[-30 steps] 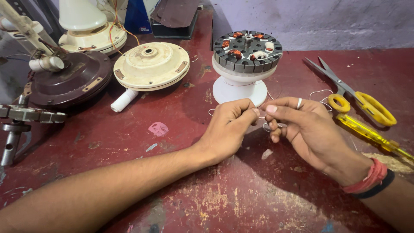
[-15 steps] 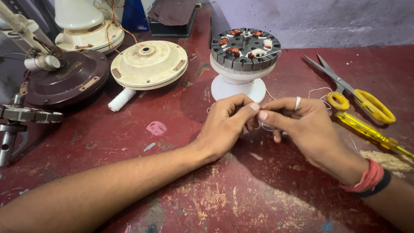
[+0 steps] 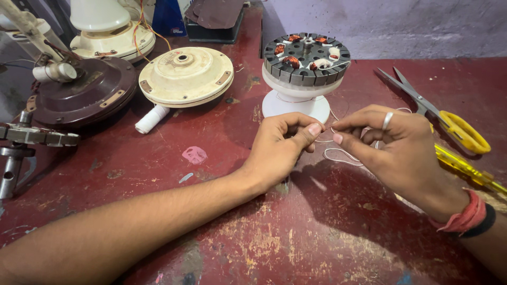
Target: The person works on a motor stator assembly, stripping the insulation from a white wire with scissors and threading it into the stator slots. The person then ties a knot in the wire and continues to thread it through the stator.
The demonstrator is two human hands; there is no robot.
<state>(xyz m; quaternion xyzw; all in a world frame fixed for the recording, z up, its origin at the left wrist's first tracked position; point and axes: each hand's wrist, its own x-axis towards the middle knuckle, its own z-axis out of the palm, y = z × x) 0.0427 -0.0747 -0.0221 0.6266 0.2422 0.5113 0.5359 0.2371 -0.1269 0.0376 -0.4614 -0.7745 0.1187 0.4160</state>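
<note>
Since the white thread (image 3: 338, 154) looks thin and limp (easily slipped), both the left hand (image 3: 280, 145) and right hand (image 3: 393, 142) pinch it at the fingertips.

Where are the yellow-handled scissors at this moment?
In the head view, the yellow-handled scissors lie on the red table at the right side, just beyond the right hand and right of the motor stator, blades pointing toward the wall.

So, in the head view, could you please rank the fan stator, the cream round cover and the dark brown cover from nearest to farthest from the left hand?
1. Fan stator, just behind the left hand.
2. Cream round cover, back left.
3. Dark brown cover, far left.
</note>
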